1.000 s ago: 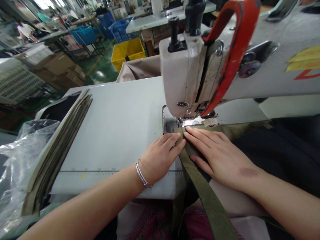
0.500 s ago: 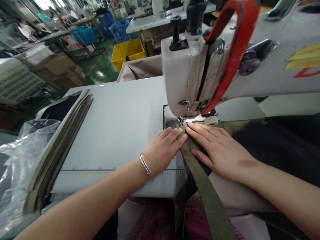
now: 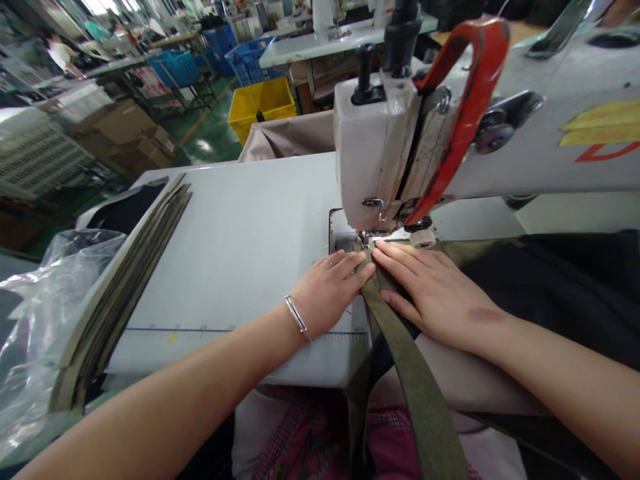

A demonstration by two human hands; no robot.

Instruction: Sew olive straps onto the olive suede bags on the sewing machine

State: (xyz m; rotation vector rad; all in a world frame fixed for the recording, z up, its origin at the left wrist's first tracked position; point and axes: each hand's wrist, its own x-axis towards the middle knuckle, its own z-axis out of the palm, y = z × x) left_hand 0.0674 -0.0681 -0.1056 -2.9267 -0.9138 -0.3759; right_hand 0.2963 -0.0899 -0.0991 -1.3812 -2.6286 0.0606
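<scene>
My left hand (image 3: 330, 290) wears a ring and a silver bangle. Its thumb and fingertips close on the edge of a long olive fabric strip (image 3: 413, 373), just in front of the presser foot (image 3: 365, 238) of a sewing machine (image 3: 375, 153). Flat on the olive and dark cloth to the right lies my right hand (image 3: 430, 287), fingers stretched out and tips close to the foot. The strip hangs from the table edge down over my lap. Dark fabric (image 3: 560, 280) spreads out past my right wrist. The needle point is hard to make out.
A stack of olive strips (image 3: 125, 287) lies along the left of the white table (image 3: 240, 233), beside clear plastic (image 3: 55, 293). The machine's red lever guard (image 3: 465, 120) rises above my right hand. Beyond stand a yellow crate (image 3: 263, 107), cardboard boxes (image 3: 125, 130) and distant people.
Both hands have shifted slightly forward with the cloth, and the strip's end has gone closer under the presser foot. The view has tilted a little. My hold looks the same.
</scene>
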